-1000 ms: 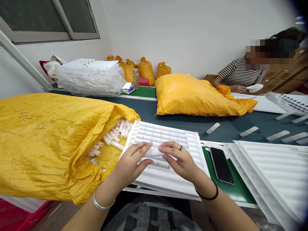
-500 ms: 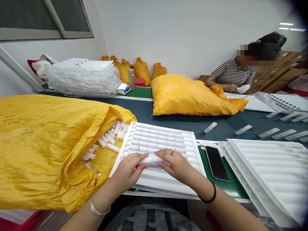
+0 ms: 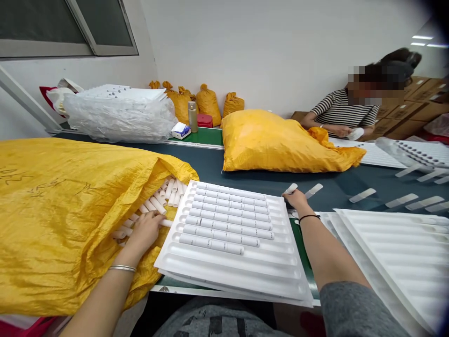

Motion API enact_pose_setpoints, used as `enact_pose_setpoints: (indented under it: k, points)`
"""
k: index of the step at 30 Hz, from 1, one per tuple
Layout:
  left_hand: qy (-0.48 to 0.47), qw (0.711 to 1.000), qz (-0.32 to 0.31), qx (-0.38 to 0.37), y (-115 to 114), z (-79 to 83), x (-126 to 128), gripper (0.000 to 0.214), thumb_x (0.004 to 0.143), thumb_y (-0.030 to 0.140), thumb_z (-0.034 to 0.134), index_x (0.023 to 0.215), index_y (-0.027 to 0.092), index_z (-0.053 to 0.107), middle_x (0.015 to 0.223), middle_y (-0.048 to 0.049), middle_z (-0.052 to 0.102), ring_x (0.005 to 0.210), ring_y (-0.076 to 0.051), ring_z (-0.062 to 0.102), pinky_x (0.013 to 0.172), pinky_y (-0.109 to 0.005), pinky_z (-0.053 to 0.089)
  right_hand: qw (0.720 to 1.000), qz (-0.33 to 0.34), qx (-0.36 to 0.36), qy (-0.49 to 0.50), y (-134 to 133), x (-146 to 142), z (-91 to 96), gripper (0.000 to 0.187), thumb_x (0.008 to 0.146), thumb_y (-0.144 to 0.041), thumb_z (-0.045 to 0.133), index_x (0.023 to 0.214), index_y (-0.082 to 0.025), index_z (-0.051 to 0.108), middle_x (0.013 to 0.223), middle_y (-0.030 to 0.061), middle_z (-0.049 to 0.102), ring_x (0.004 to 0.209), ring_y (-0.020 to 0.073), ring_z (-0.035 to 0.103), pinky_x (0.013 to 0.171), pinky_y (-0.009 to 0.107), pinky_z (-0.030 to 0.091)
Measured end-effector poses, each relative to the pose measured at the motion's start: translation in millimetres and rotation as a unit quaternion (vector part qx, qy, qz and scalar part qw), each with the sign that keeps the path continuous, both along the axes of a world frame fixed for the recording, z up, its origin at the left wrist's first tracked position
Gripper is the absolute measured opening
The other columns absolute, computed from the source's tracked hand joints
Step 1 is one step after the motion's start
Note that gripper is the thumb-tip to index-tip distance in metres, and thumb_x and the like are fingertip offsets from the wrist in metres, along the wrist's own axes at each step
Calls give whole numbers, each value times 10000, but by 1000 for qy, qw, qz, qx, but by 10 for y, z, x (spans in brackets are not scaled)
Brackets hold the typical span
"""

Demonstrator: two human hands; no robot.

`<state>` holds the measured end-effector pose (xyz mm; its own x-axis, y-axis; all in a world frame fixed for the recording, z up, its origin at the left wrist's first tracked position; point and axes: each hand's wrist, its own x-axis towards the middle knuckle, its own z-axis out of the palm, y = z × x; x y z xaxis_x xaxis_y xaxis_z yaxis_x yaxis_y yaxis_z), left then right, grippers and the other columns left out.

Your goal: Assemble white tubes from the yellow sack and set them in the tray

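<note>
Belt (image 3: 210,164) dark green, white wall; left hand (image 3: 145,229) grasping tubes (image 3: 154,206), right hand (image 3: 297,199) gripping cap (image 3: 290,188)

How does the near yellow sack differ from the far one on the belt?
The near yellow sack lies open at its mouth, white tubes spilling out, with the left hand among them; the far yellow sack shows no contents. The near one bears handwritten marks; the far one looks plain. Both are crinkled yellow woven plastic, lying flat.

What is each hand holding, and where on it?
Right hand pinches a white cap by its lower end. Left hand rests on tubes in the yellow bag; grip unclear.
</note>
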<state>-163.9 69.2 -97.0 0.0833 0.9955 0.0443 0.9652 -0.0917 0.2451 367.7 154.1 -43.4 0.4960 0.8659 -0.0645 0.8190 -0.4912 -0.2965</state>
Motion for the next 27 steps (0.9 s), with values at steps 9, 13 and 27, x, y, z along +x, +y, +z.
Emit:
enact_pose_setpoints:
  k: [9, 13, 27]
  points:
    - [-149, 986, -30, 64, -171, 371, 284, 341, 862, 391, 512, 1095, 178, 643, 1114, -95, 668, 1069, -264, 587, 963, -384, 442, 969, 222, -86, 60, -985, -473, 62, 209, 850, -328, 568, 936, -200, 709, 920, 63, 699, 832, 202, 656, 732, 263, 481]
    - [-292, 951, -84, 50, -355, 513, 736, 293, 856, 384, 580, 1093, 222, 641, 1092, -51, 683, 1043, -216, 618, 932, -338, 474, 950, 298, -73, 49, -1313, -703, -111, 270, 760, -118, 584, 1011, -140, 681, 1051, 117, 644, 923, 240, 625, 836, 317, 464]
    - [-336, 904, -261, 34, -599, 847, 1239, 364, 930, 224, 501, 1292, 257, 506, 1073, -55, 609, 1003, -173, 569, 887, -316, 466, 804, 428, 265, 317, -1608, -1525, 396, 254, 922, -223, 533, 1176, -240, 539, 936, 45, 626, 786, 154, 594, 696, 271, 510]
